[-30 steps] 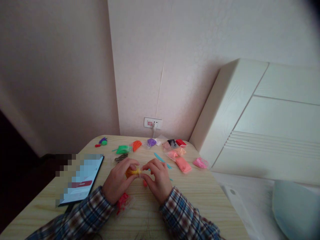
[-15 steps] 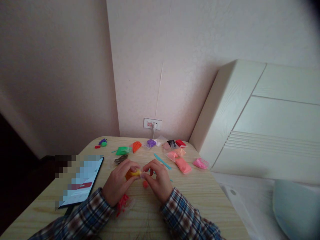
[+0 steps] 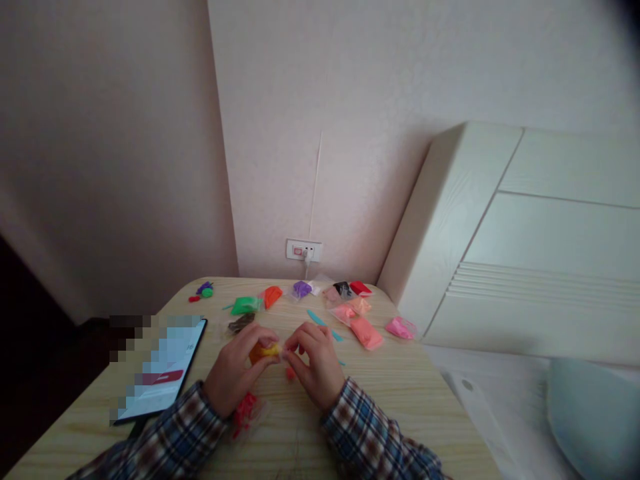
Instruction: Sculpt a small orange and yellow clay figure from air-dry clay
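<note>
My left hand (image 3: 235, 367) is closed around a lump of orange and yellow clay (image 3: 265, 350), held just above the wooden table (image 3: 400, 400). My right hand (image 3: 315, 363) pinches at the clay's right end with thumb and fingers pressed together. A small red bit of clay (image 3: 290, 373) lies on the table under my right hand. A red clay packet (image 3: 245, 410) sits beside my left wrist. Both sleeves are plaid.
A phone (image 3: 160, 370) with a lit screen lies at the left. Several coloured clay packets spread across the back: green (image 3: 245, 305), orange (image 3: 273, 295), purple (image 3: 301, 289), pink (image 3: 366, 331). A teal tool (image 3: 320, 321) lies among them. A white headboard (image 3: 500, 253) stands right; a wall socket (image 3: 303, 251) behind.
Both hands stay together on the clay with only small finger shifts. The view has tilted slightly, so everything sits a little lower in the frame.
</note>
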The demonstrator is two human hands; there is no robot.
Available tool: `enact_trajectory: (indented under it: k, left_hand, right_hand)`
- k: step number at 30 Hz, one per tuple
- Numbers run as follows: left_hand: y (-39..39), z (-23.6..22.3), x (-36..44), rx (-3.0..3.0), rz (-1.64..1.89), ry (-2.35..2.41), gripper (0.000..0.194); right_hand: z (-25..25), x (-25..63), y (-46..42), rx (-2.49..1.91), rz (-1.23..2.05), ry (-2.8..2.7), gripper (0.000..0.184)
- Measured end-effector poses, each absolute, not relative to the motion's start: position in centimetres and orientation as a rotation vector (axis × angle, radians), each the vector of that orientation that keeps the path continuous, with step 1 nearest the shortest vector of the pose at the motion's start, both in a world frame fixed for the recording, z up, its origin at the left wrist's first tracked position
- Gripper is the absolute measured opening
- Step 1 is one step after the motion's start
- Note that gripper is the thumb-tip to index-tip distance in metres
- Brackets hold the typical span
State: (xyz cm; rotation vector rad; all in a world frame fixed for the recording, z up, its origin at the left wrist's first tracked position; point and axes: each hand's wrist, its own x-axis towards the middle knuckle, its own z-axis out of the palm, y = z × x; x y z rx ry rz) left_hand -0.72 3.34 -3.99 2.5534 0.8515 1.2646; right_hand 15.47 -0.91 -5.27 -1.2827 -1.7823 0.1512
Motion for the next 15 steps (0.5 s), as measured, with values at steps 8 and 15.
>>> enact_trajectory:
  k: [8,15]
  left_hand:
    - [3.41,-3.90,-0.68,2.477,1.303,0.879,0.011]
    - [3.40,-3.60,-0.84,2.445,1.260,0.922,0.010]
  right_hand:
    - [-5.11,15.73,-1.09,-1.317,0.062,-1.756,0.005]
    - [-5.00,15.98,-1.20,-1.305,0.072,-1.818,0.008]
